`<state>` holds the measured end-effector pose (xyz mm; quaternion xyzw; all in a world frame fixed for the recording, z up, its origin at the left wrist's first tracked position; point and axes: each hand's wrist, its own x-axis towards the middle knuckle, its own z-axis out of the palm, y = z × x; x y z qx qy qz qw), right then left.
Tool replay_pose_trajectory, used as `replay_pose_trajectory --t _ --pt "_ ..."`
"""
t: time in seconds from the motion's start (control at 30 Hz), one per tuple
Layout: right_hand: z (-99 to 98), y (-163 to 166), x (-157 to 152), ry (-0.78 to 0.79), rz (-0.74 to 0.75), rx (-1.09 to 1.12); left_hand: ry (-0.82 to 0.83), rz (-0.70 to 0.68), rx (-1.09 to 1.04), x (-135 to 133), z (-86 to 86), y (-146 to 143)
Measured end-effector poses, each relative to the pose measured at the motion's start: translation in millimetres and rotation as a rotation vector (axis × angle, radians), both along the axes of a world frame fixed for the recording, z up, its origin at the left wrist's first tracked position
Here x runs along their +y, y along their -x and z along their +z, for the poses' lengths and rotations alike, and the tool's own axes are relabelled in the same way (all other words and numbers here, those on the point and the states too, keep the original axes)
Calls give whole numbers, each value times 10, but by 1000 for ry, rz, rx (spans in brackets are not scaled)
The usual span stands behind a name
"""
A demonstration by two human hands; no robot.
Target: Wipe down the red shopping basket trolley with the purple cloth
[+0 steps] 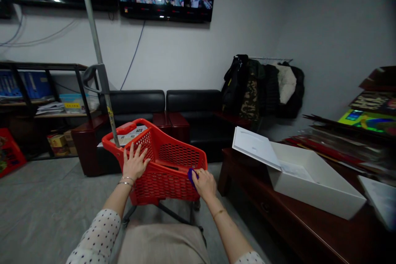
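Observation:
A red plastic shopping basket on a wheeled frame stands in front of me, tilted a little. My left hand lies flat on its near left rim, fingers spread. My right hand is closed on a small blue cloth, pressed against the basket's near right side. A grey metal pole rises from the basket's left end. Paper lies inside the far part of the basket.
A dark wooden table at the right carries an open white box and stacked boards. Black sofas line the wall behind, with coats hung at the right. Shelves stand at the left.

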<state>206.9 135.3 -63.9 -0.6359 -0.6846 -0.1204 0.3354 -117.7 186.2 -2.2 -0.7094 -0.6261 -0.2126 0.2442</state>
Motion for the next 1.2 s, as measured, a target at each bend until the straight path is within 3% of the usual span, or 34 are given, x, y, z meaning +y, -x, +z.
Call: replay_pose_trajectory --t 0.2,0.3,0.37,0.5,0.6,0.73,1.0,1.2 --pt "-2 755 -279 -44 48 47 172 149 -52 293 52 329" --pt "70 1152 -370 15 143 58 322 194 -72 291 -24 202" --pt "169 1261 -348 64 210 32 443 127 -96 201 -157 26" --pt "400 1013 -43 99 163 -35 443 46 -182 -90 -462 -253" --pt "459 751 243 177 180 -102 410 49 -201 -273 -579 -325" --pt "355 737 343 314 263 -177 319 34 -171 -335 -610 -342" --pt "226 966 164 239 229 -99 200 19 -76 -191 -542 -224" --pt "147 1087 241 168 149 -50 217 -33 -53 -222 -617 -371"
